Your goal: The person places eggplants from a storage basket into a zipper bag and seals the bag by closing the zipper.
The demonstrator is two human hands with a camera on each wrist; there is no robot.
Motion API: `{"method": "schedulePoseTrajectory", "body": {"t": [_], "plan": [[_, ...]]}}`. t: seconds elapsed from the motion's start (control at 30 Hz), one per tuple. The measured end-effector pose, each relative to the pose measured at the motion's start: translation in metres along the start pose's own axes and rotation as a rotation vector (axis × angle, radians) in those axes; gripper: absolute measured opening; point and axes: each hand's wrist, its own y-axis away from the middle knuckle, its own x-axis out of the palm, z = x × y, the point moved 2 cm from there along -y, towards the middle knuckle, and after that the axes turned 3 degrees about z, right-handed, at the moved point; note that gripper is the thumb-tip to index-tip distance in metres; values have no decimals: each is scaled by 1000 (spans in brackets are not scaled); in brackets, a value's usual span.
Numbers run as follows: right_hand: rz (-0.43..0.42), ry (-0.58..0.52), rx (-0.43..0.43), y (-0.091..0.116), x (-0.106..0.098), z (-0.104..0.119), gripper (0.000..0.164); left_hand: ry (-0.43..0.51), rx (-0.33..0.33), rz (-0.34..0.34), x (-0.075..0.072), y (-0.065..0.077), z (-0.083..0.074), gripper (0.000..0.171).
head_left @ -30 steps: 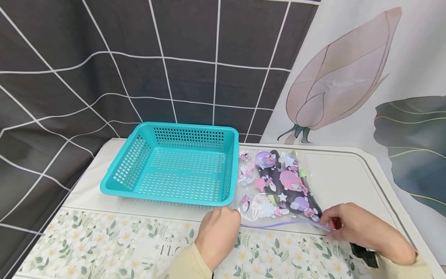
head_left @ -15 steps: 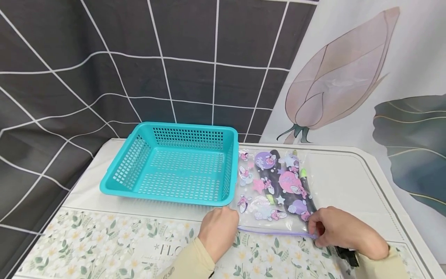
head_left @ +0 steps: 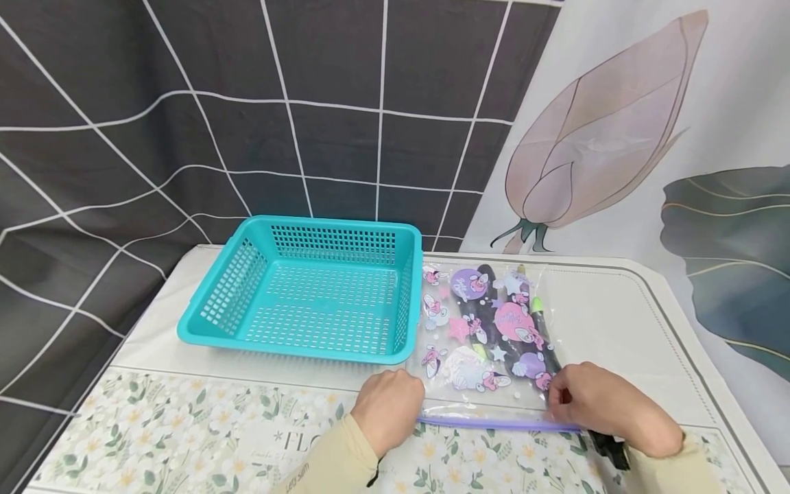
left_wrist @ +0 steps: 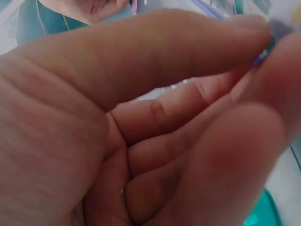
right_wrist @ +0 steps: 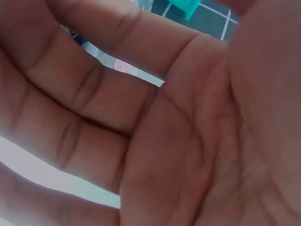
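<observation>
A clear zip bag (head_left: 459,374) with pink and purple cartoon prints lies flat on the table, its purple zip edge (head_left: 487,423) facing me. Inside it are several dark, elongated things (head_left: 478,312) with green ends, partly covered by the prints. My left hand (head_left: 390,408) pinches the left end of the zip edge; the left wrist view shows the purple strip (left_wrist: 261,57) between thumb and forefinger. At the bag's right front corner, my right hand (head_left: 592,396) holds the edge between thumb and fingers. The right wrist view shows mostly palm, and the fingertips are hidden.
A turquoise plastic basket (head_left: 321,359) with nothing in it stands left of the bag, close against its side. Behind the table hang a dark grid-patterned cloth (head_left: 333,151) and a white flower-printed curtain (head_left: 617,137). A floral mat (head_left: 185,425) covers the table's front.
My right hand has moved left and slightly nearer. The zip edge, slanted and raised at the right before, now runs straighter and nearer to me. My left hand has barely moved.
</observation>
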Motion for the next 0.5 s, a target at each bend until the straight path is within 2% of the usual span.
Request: {"method": "schedulePoseTrajectory", "body": {"t": [0.13, 0.27, 0.37, 0.43, 0.5], "plan": [[-26, 37, 56, 0, 0, 3, 27, 5, -9, 36, 0, 0, 2, 20], [-54, 72, 130, 3, -2, 8, 23, 34, -35, 137, -1, 0, 5, 28], [-90, 109, 174, 5, -5, 12, 23, 74, -44, 183, -5, 1, 7, 33], [-117, 120, 202, 5, -8, 16, 24, 113, -22, 189, -10, 2, 8, 36], [-144, 120, 234, 6, -11, 19, 23, 155, 33, 185, -16, 5, 9, 40]]}}
